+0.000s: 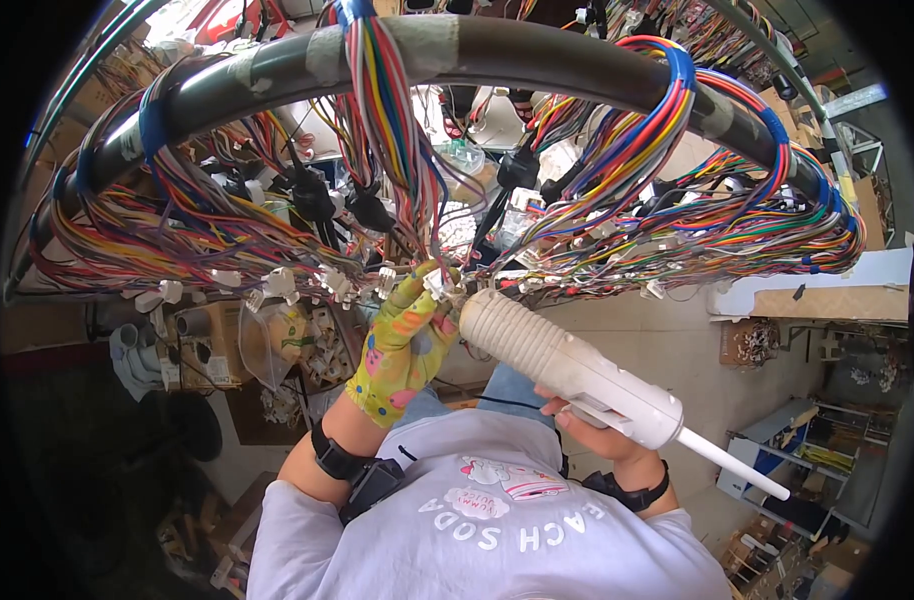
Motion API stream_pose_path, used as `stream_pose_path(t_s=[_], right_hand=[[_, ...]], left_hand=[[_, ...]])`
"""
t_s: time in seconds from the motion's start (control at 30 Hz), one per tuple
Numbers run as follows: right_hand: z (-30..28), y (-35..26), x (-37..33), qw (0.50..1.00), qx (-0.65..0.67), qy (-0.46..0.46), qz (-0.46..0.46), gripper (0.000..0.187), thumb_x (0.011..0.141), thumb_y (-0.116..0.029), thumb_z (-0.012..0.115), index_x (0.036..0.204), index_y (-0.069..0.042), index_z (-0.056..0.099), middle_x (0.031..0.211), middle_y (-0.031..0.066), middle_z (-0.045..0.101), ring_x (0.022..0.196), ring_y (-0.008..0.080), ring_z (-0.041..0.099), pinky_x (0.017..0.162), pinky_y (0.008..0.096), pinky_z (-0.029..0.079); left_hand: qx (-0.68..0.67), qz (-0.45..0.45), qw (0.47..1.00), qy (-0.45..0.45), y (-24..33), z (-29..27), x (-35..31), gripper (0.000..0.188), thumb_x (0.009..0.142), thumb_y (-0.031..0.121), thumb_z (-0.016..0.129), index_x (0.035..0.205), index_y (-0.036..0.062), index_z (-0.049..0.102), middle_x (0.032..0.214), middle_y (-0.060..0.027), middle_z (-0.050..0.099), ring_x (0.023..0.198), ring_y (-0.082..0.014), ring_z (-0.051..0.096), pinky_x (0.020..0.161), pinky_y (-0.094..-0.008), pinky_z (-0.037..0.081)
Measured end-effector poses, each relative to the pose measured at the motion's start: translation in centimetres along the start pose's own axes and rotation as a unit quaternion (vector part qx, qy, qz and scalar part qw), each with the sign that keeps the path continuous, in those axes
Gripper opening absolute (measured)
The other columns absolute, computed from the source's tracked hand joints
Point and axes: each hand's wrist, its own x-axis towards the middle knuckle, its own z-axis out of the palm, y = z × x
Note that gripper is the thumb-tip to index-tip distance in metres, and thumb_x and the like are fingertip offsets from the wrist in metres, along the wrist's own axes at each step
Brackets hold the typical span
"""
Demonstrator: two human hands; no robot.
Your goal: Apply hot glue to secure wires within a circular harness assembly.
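My left hand [402, 350], in a yellow patterned glove, pinches a small white plug connector [439, 283] whose wires run up into a hanging bundle [382, 95]. From the right, a white glue gun [567, 365] with a ribbed front part points at that connector. Its nozzle is close to the gloved fingertips; whether it touches the plug I cannot tell. My bare right hand [602, 438] grips the gun from below, its fingers partly hidden behind the body. A white glue stick [732, 463] sticks out of the gun's back end.
A dark curved rail [537, 50] spans the top, with several multicoloured wire bundles tied on by blue tape. More white connectors [277, 285] dangle to the left. Cardboard boxes [212, 345] stand at the lower left, a blue-sided rack [777, 440] at the lower right.
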Motion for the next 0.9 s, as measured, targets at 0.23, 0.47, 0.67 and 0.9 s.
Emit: stream_pose_path(t_s=[0.23, 0.47, 0.67, 0.9], right_hand=[[0.7, -1.3, 0.9, 0.977, 0.211, -0.003, 0.023, 0.046, 0.091, -0.02, 0.05, 0.129, 0.003, 0.042, 0.129, 0.0159, 0.049, 0.113, 0.0257, 0.052, 0.094, 0.0396, 0.045], [0.1, -0.9, 0.3, 0.993, 0.098, -0.018, 0.066, 0.046, 0.09, -0.019, 0.05, 0.13, 0.002, 0.042, 0.129, 0.0154, 0.05, 0.115, 0.0273, 0.05, 0.094, 0.0423, 0.043], [0.5, -1.1, 0.5, 0.978, 0.201, 0.024, 0.051, 0.044, 0.085, -0.012, 0.058, 0.126, 0.0, 0.047, 0.122, 0.0126, 0.056, 0.107, 0.0225, 0.056, 0.092, 0.0361, 0.045], [0.6, -1.6, 0.8, 0.998, -0.061, 0.032, 0.004, 0.043, 0.078, -0.006, 0.064, 0.119, -0.001, 0.053, 0.109, 0.0096, 0.063, 0.098, 0.0133, 0.061, 0.086, 0.0283, 0.048]], left_hand=[[0.018, 0.002, 1.0, 0.008, 0.0, 0.5, -0.1, 0.045, 0.085, 0.005, 0.061, 0.127, 0.0042, 0.046, 0.102, -0.0014, 0.057, 0.083, -0.0068, 0.055, 0.071, -0.021, 0.047], [0.019, 0.011, 1.0, 0.007, -0.1, 0.6, -0.1, 0.041, 0.085, 0.004, 0.06, 0.125, 0.0048, 0.048, 0.1, -0.0011, 0.057, 0.083, -0.0074, 0.055, 0.071, -0.0209, 0.046], [0.023, 0.02, 1.0, 0.002, 0.0, 0.4, -0.1, 0.038, 0.086, 0.003, 0.059, 0.122, 0.0069, 0.051, 0.099, -0.0005, 0.057, 0.082, -0.0081, 0.055, 0.07, -0.0218, 0.047], [0.032, 0.019, 0.999, 0.009, 0.1, 0.7, -0.1, 0.038, 0.086, 0.004, 0.06, 0.123, 0.0092, 0.051, 0.103, -0.0002, 0.057, 0.085, -0.0078, 0.055, 0.071, -0.0223, 0.046]])
